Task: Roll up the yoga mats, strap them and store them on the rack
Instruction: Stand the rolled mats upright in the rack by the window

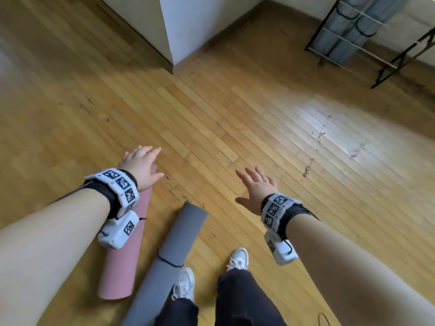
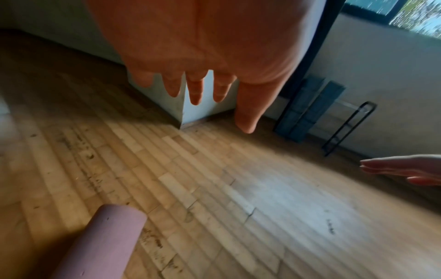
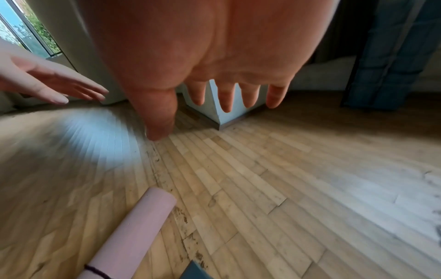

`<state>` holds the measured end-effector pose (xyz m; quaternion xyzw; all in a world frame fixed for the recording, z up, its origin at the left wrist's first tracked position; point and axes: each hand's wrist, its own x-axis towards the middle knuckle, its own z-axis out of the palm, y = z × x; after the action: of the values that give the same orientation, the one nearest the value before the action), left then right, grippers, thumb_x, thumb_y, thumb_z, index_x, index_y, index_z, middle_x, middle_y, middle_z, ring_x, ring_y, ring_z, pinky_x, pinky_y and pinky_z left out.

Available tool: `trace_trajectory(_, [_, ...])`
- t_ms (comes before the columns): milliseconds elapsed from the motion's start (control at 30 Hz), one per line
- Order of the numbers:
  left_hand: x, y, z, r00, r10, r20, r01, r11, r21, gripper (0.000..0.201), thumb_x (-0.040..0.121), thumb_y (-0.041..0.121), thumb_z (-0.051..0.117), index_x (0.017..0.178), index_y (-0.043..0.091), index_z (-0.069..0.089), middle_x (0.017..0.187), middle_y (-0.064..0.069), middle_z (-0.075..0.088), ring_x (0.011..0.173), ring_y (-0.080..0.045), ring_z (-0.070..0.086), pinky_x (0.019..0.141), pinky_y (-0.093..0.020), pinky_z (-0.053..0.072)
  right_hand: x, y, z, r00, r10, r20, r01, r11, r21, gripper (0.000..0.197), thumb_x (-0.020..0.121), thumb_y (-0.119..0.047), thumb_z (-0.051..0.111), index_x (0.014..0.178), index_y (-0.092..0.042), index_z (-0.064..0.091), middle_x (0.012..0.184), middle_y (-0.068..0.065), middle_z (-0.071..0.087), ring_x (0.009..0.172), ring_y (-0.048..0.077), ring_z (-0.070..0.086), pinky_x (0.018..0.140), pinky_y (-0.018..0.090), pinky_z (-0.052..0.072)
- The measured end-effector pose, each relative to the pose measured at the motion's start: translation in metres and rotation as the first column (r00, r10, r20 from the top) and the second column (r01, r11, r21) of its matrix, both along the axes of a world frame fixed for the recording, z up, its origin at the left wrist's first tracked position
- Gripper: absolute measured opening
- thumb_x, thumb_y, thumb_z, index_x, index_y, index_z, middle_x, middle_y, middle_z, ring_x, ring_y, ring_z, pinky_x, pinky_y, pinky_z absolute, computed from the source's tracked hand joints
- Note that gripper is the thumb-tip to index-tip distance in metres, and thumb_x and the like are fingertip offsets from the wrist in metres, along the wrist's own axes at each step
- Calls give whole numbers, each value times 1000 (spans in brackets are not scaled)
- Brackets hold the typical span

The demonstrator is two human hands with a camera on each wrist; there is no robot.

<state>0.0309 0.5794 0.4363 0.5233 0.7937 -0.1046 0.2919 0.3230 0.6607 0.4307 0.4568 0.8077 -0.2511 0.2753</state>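
The wooden floor (image 1: 235,128) fills most of the head view. At the far right wall stands a black rack (image 1: 386,45) with blue-grey rolled mats (image 1: 348,31) in it. Two rolled mats lie on the floor close to the person's white shoes (image 1: 239,257): a pink mat (image 1: 124,260) on the left and a grey mat (image 1: 174,243) just beside it, with a dark strap (image 1: 170,262) around the grey one.

The left hand (image 1: 138,165) hangs above the far end of the pink mat; its fingers (image 2: 195,90) are straight, spread wide and hold nothing, and the mat lies below them, apart. The right hand (image 1: 256,187) is over bare floor, well to the right of both mats, and its fingers (image 3: 226,98) are also wide and hold nothing.
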Motion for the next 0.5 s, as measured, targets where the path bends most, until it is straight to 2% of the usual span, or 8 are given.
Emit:
trace_trajectory(133, [-51,12,-93,999,22,-43,-26,996,-85,80,91,41,59,153,24,11,160,-4,11,147,-26,5,119,-43,4,-49,4,-84,1000,30,3,-30,997,-71,83,92,-49,55,152,-36,-1,162,-4,0,148,20,-7,118,44,5])
trace_trajectory(267, [-84,24,-220,994,25,-104,-43,983,-177,87,87,47,61,153,26,8,161,-5,3,147,-30,0,119,-46,1,-101,5,-208,994,108,15,-104,981,-165,85,91,-49,55,153,-35,-2,162,-3,1,148,21,-6,118,44,5])
trace_trajectory(367, [-104,27,-317,980,133,-149,-168,952,-255,101,81,54,66,153,29,-1,161,-4,-6,147,-33,-6,119,-50,1,-130,1,-304,986,162,33,-149,959,-242,89,90,-51,57,152,-35,-4,162,-1,5,149,22,-4,119,44,5])
trace_trajectory(500, [-129,6,-422,900,363,-241,-431,826,-365,125,67,62,75,150,32,-15,159,-5,-16,145,-36,-11,117,-55,2,-144,-20,-409,968,240,76,-193,902,-385,96,87,-55,58,152,-31,-8,160,1,15,149,23,2,118,46,8])
